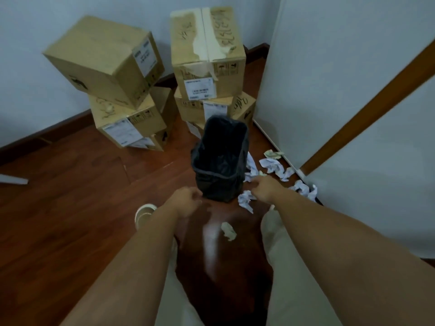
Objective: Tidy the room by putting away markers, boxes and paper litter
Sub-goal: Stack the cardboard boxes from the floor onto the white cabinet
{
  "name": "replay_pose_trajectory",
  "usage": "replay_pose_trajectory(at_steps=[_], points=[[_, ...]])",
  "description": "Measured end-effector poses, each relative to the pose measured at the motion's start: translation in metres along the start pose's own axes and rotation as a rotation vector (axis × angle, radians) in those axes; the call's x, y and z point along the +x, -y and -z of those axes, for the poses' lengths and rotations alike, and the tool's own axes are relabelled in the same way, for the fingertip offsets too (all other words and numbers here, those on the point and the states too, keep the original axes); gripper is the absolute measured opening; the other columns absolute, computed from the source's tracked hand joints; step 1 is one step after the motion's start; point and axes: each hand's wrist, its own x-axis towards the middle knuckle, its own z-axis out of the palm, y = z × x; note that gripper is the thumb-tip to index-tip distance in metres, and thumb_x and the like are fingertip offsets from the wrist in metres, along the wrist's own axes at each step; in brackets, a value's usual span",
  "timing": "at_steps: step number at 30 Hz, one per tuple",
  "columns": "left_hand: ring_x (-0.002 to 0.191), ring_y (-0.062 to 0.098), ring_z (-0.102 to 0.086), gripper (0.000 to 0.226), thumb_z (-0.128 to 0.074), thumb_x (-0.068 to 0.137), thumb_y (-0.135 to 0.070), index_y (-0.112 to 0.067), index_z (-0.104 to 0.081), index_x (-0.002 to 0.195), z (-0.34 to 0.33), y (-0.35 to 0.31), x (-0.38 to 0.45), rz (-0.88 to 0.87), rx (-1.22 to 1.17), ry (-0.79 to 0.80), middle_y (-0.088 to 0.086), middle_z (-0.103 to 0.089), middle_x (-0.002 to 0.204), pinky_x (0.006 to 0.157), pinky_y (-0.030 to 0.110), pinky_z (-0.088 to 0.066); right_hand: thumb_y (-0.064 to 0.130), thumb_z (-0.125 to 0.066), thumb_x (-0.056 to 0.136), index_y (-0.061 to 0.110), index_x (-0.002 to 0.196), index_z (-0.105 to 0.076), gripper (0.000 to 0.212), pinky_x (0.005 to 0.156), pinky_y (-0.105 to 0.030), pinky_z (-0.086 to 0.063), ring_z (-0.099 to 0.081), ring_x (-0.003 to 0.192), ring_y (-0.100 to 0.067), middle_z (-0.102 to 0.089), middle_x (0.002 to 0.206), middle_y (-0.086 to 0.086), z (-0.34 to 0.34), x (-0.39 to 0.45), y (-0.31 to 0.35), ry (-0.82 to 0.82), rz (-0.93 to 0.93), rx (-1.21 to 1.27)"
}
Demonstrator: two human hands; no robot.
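We're on the paper litter step, left hand [187, 201] loosely curled and holding nothing by the bin [220, 161], right hand [263, 188] reaching, grip unclear, to crumpled paper [273, 164] on the floor [70, 220] beside it; next, pinch a wad and drop it in.

Boxes [207, 55] tan with white labels; bin [220, 161] black-lined; crumpled papers [273, 165] white; floor [70, 208] reddish-brown wood grain.

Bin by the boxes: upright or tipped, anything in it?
Upright. The bin stands on the floor, mouth up. Its black liner looks empty as far as visible; crumpled paper lies outside, beside it.
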Motion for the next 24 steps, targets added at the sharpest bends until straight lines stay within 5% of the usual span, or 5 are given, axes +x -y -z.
replay_pose_trajectory(at_steps=[5, 8, 12, 17, 24], points=[[0.12, 0.028, -0.055, 0.034, -0.052, 0.096, -0.026, -0.019, -0.057, 0.129, 0.059, 0.012, 0.005, 0.055, 0.006, -0.059, 0.009, -0.057, 0.135, 0.097, 0.036, -0.046, 0.024, -0.053, 0.09, 0.017, 0.123, -0.06, 0.035, 0.084, -0.035, -0.047, -0.058, 0.111, -0.035, -0.052, 0.136, -0.017, 0.031, 0.015, 0.032, -0.042, 0.119, -0.048], [0.12, 0.029, -0.055, 0.033, -0.051, 0.095, -0.025, -0.02, -0.058, 0.127, 0.098, -0.007, 0.004, 0.021, 0.019, -0.115, 0.01, -0.058, 0.134, 0.098, 0.037, -0.046, 0.035, -0.05, 0.09, 0.021, 0.133, -0.054, 0.046, 0.097, -0.042, -0.048, -0.053, 0.118, -0.037, -0.049, 0.139, -0.017, 0.06, 0.014, 0.047, -0.067, 0.133, -0.054], [0.12, 0.026, -0.054, 0.032, -0.053, 0.095, -0.025, -0.019, -0.059, 0.126, 0.131, -0.04, 0.003, -0.033, -0.02, -0.166, 0.007, -0.058, 0.133, 0.095, 0.033, -0.044, 0.038, -0.049, 0.09, 0.017, 0.126, -0.06, 0.043, 0.093, -0.041, -0.049, -0.056, 0.108, -0.034, -0.056, 0.132, -0.016, 0.095, 0.017, 0.066, -0.102, 0.156, -0.076], [0.127, 0.023, -0.05, 0.036, -0.055, 0.096, -0.028, -0.018, -0.057, 0.131, 0.149, -0.054, 0.025, -0.076, -0.15, -0.185, 0.003, -0.055, 0.137, 0.098, 0.03, -0.04, 0.035, -0.047, 0.093, 0.017, 0.145, -0.041, 0.055, 0.103, -0.042, -0.043, -0.046, 0.128, -0.037, -0.04, 0.148, -0.016, 0.105, 0.039, 0.087, -0.075, 0.124, -0.065], [0.114, 0.022, -0.057, 0.026, -0.059, 0.092, -0.03, -0.027, -0.061, 0.119, 0.181, -0.031, 0.086, 0.007, -0.476, -0.188, 0.002, -0.06, 0.126, 0.1, 0.038, -0.047, 0.044, -0.039, 0.097, 0.014, 0.141, -0.042, 0.053, 0.105, -0.046, -0.04, -0.048, 0.124, -0.036, -0.044, 0.144, -0.017, 0.123, 0.107, 0.137, -0.153, 0.042, 0.273]])
